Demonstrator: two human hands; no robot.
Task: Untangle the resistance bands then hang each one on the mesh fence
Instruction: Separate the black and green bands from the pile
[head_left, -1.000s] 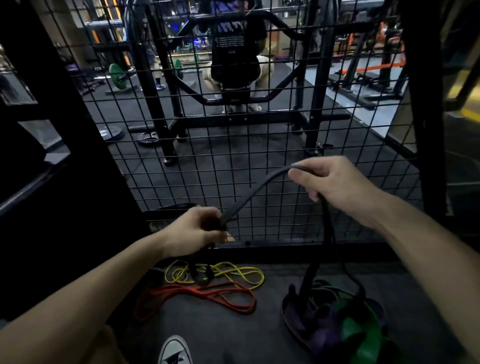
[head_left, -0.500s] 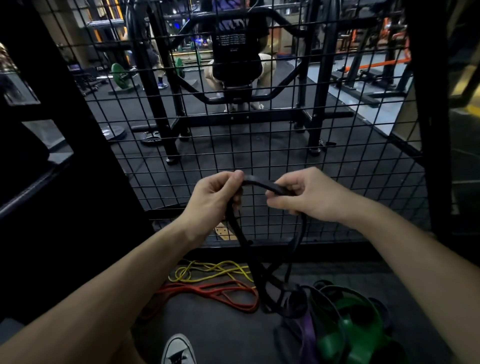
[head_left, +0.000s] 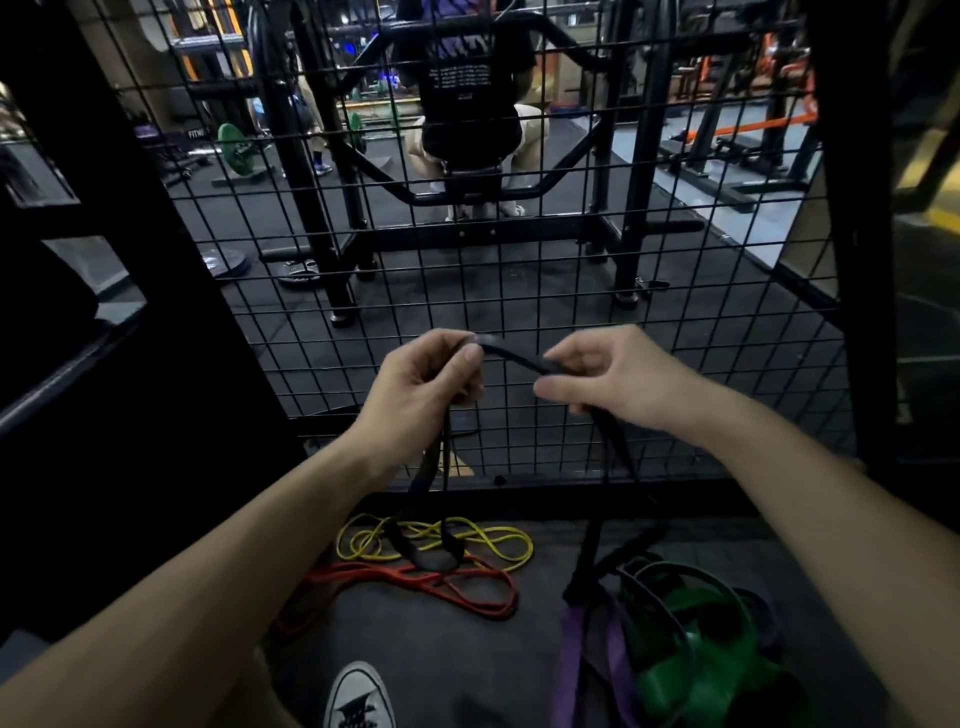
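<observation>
The left hand (head_left: 423, 384) pinches the black band (head_left: 511, 358) between thumb and curled fingers, a loop hanging below it toward the yellow band (head_left: 498, 540) and red band (head_left: 452, 587). The span sags limply between the hands: soft, light, grippy rubber, best held at its top fold. The right hand (head_left: 618, 379) grips the other end; beneath it strands trail into the purple band (head_left: 569, 654) and green band (head_left: 696, 654). The mesh fence (head_left: 545, 280) stands just beyond.

The mesh fence (head_left: 519, 291) stands upright ahead. Before it, the left hand (head_left: 421, 384) and right hand (head_left: 618, 379) hold one band (head_left: 511, 357) between them. Nearer than the fence's foot, two thin bands (head_left: 441, 540) lie on the floor left, a band heap (head_left: 691, 639) right, a shoe (head_left: 358, 699) nearest.
</observation>
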